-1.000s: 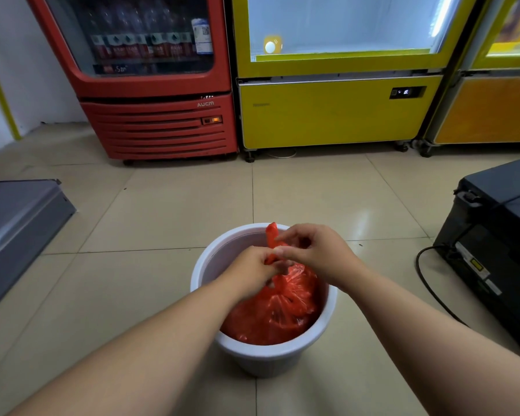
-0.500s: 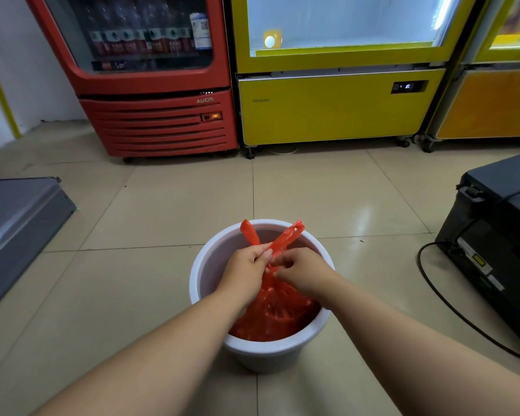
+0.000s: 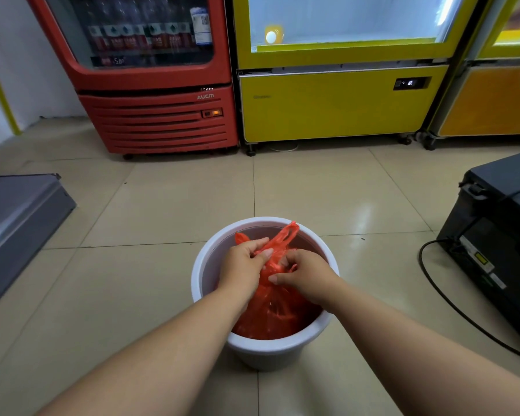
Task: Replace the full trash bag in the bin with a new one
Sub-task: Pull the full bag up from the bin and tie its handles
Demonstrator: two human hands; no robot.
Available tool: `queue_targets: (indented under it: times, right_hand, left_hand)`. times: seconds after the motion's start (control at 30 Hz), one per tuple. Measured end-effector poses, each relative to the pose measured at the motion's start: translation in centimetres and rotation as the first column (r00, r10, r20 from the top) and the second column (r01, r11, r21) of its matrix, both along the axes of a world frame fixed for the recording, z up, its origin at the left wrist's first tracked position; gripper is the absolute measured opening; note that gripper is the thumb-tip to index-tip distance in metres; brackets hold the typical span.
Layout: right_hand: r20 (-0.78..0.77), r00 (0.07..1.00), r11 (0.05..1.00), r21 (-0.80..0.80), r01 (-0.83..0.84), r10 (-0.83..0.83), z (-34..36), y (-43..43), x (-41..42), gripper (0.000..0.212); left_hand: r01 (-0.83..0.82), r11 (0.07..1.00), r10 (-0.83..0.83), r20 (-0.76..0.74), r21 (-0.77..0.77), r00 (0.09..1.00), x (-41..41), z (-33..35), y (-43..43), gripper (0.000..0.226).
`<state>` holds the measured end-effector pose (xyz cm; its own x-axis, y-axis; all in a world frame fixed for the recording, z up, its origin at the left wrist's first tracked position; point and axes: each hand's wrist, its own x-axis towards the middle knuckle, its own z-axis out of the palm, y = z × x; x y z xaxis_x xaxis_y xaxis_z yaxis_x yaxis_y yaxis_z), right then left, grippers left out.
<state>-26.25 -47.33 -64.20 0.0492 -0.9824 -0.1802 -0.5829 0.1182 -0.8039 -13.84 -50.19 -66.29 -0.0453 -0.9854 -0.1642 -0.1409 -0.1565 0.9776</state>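
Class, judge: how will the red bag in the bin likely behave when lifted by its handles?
Probably floppy: the red bag is thin, crinkled film, likely to sag below the left hand and right hand gripping its top. It spans the bin, so it may drag on the wall.

One wide-angle camera, worn on the person's head, faces forward and down. It sits close above the forearms. The left hand (image 3: 243,265) and right hand (image 3: 306,276), both on the trash bag (image 3: 270,313) in the bin (image 3: 196,274), fall low in the centre. Beyond the hands the floor (image 3: 162,205) runs to a red cooler (image 3: 162,121) and a yellow cooler (image 3: 327,106).
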Motion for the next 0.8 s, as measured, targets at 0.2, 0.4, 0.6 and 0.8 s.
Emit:
queue_targets:
  times: [0.2,0.4,0.6,0.8]
  right_hand:
    - [-0.024,1.0,0.997,-0.072,-0.015,0.013,-0.7,-0.1,-0.1,0.014]
    - [0.079,0.997,0.998,0.056,-0.016,0.012,-0.5,-0.2,0.3,0.01]
    - [0.36,0.931,0.971,0.237,-0.029,-0.06,-0.6,-0.3,0.6,0.018]
    - [-0.005,0.999,0.998,-0.045,0.05,-0.05,-0.7,-0.5,0.7,0.016]
  left_hand:
    - [-0.102,0.994,0.104,0.058,-0.031,0.993,-0.3,0.3,-0.2,0.024]
    - [-0.116,0.993,0.116,0.075,-0.011,0.99,0.1,0.8,-0.3,0.023]
    - [-0.084,0.995,0.084,0.0,0.051,0.996,0.4,1.2,-0.3,0.017]
    - [-0.06,0.998,0.061,0.093,-0.007,0.994,0.5,1.5,-0.4,0.008]
